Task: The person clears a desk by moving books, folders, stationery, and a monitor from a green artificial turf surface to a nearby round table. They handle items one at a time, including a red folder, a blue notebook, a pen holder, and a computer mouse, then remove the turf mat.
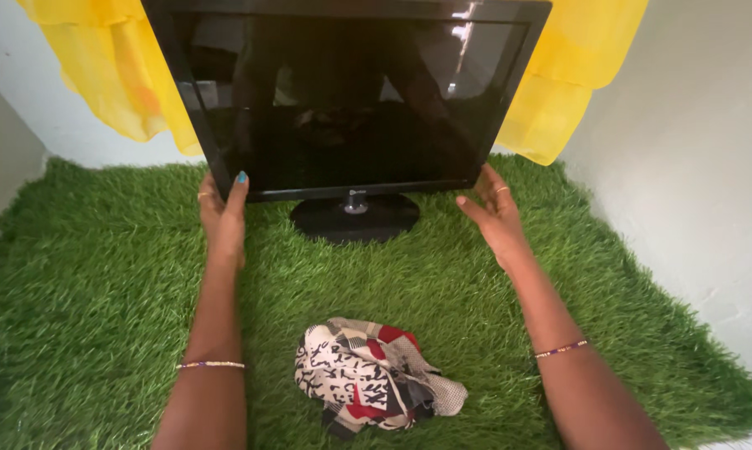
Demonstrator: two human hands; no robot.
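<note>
A sheet of green artificial grass (101, 275) is spread over the surface, and it is bounded by pale plastered walls (692, 150) on the left, at the back and on the right. Yellow fabric (117, 75) is hung across the back wall, behind the upper corners of the screen.

The left hand (223, 212) is closed on the lower left corner of a black flat monitor (351, 92): the thumb is laid on the front bezel and the fingers are hidden behind the frame. Between the two grips the monitor is held upright on its round black stand (355, 218), which is set on the grass. Its dark glass is turned toward the camera, its long axis is run from left to right, and the panel is tilted slightly, the left side sitting lower than the right.

Below the stand, nearer the camera and between the forearms, a crumpled patterned cloth (372, 387) in white, black and red is laid on the grass, apart from both hands.

The right hand (497, 212) is held open, its fingertips just at the lower right corner of the frame.
</note>
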